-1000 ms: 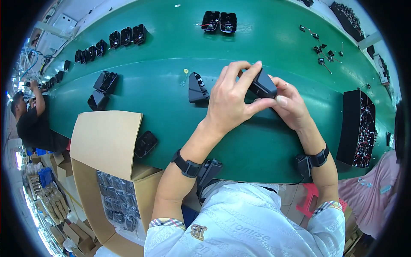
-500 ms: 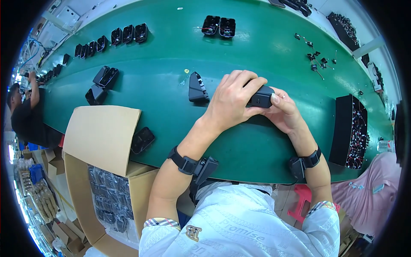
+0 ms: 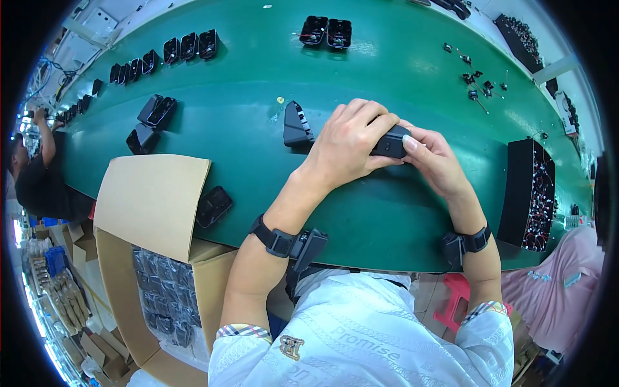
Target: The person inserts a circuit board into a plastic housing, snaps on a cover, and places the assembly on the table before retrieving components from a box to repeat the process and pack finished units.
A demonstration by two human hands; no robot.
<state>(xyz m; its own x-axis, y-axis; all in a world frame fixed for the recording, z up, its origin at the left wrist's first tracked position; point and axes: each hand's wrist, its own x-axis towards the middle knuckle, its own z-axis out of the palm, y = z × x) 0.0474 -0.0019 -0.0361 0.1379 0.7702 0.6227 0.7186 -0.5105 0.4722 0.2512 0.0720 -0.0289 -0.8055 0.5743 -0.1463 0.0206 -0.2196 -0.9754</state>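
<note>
Both hands hold one black plastic housing [image 3: 389, 143] above the green table [image 3: 387, 222]. My left hand [image 3: 351, 138] wraps over its left part, with the back of the hand hiding much of it. From the right, my right hand [image 3: 435, 155] grips the other end, its thumb pressed on the top edge. What the right fingers do behind the housing is hidden. Just left of my left hand, another black housing [image 3: 296, 126] stands on the table with pale notches along its edge. Each wrist wears a black strap with a small device.
Open black housings stand at the far left and a pair [image 3: 326, 33] at the back. Small wired parts [image 3: 474, 80] lie far right. A black box [image 3: 519, 193] of wired parts is at right. A carton [image 3: 116, 271] of wrapped parts stands left; a co-worker [image 3: 45, 174] is beyond.
The right hand has shifted slightly right, and its fingers have changed position at the housing's end. The left hand keeps its hold. The whole view has moved a little.
</note>
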